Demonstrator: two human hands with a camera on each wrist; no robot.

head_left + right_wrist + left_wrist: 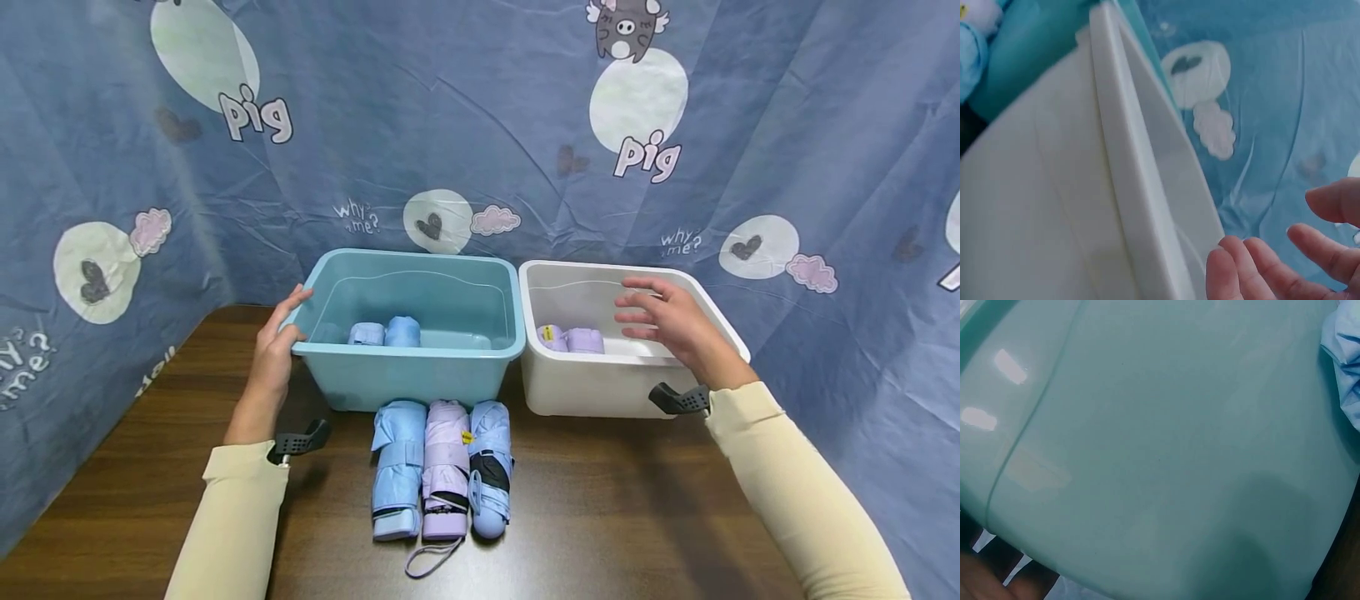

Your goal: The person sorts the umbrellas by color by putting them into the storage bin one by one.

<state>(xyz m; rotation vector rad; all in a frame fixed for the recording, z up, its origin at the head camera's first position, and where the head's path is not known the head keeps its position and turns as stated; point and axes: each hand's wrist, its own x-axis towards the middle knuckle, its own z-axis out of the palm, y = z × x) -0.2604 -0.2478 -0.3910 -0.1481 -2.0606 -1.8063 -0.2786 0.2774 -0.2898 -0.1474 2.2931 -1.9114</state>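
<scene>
At eleven o'clock on the desk [600,517], the rectangular teal plastic bin [405,379] could be shoved if pressed by the loosely spread left grip [272,354]; at its three, the white plastic bin [592,387] is overhung by the spread right grip [670,323]; at its six, the rolled lilac umbrella [447,454] could be snagged by its cord [422,576].

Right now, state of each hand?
Left hand: open, touching the teal plastic bin at its left rim.
Right hand: open, empty, by the white plastic bin.

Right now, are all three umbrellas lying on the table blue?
No, the middle umbrella on the table is pale purple.
</scene>
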